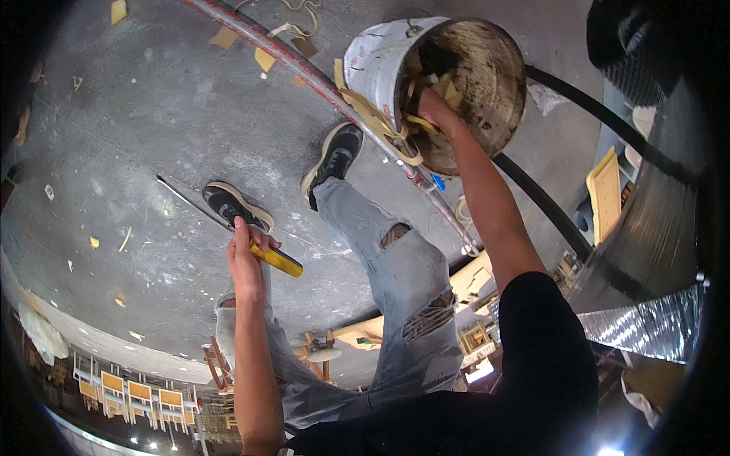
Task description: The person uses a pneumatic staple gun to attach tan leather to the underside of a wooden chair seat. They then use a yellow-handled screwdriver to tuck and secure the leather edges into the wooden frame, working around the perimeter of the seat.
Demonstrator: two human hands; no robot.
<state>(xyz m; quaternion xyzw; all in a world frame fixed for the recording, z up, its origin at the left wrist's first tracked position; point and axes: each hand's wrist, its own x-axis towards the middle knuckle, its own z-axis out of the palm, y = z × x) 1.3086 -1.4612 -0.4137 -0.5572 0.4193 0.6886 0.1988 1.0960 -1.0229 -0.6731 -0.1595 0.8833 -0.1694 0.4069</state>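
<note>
My left hand [249, 247] is closed round the yellow-and-black handle of a long thin tool [277, 261]. Its slim metal shaft points up and left, ending in a dark tip above the floor; whether it is a screwdriver or a blade I cannot tell. My right arm reaches into a tipped, dirty white bucket [372, 57] at the upper right. Inside, my right hand [435, 109] is among yellowish scraps [454, 93], its fingers mostly hidden. Beige strips [365, 110] hang over the bucket's near side.
A red-and-silver metal pole [296, 64] runs diagonally past the bucket. Behind the bucket is a thick black tube [601, 114]. Yellow and brown scraps [265, 59] lie on the grey floor [137, 106]. Wooden-backed chairs [139, 395] stand at lower left; my shoes [338, 152] are near the pole.
</note>
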